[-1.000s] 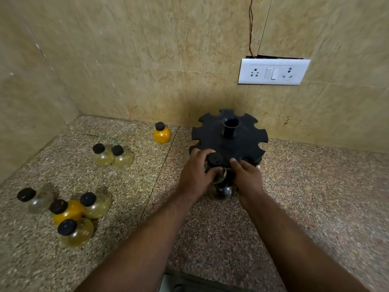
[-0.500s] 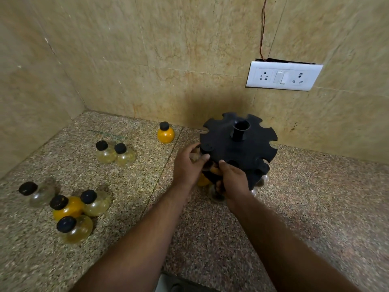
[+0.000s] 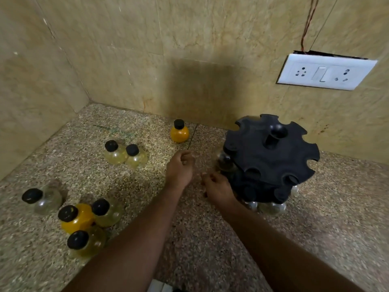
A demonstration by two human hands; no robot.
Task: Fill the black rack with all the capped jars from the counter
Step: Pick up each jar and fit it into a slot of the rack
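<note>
Fingers loosely curled and empty, the left hand (image 3: 179,170) hovered over the counter (image 3: 210,239). The right hand (image 3: 219,189), also slack and holding nothing, sat just beside the black rack (image 3: 271,159). Seven capped jars (image 3: 114,153) stood loose to its left.

We see a speckled, granite-like counter (image 3: 315,239), a matt black plastic rack (image 3: 271,163), clear glossy jars (image 3: 115,158) with matt black caps (image 3: 111,145), smooth beige wall tiles (image 3: 126,60), and a glossy white plastic switch plate (image 3: 324,72).
</note>
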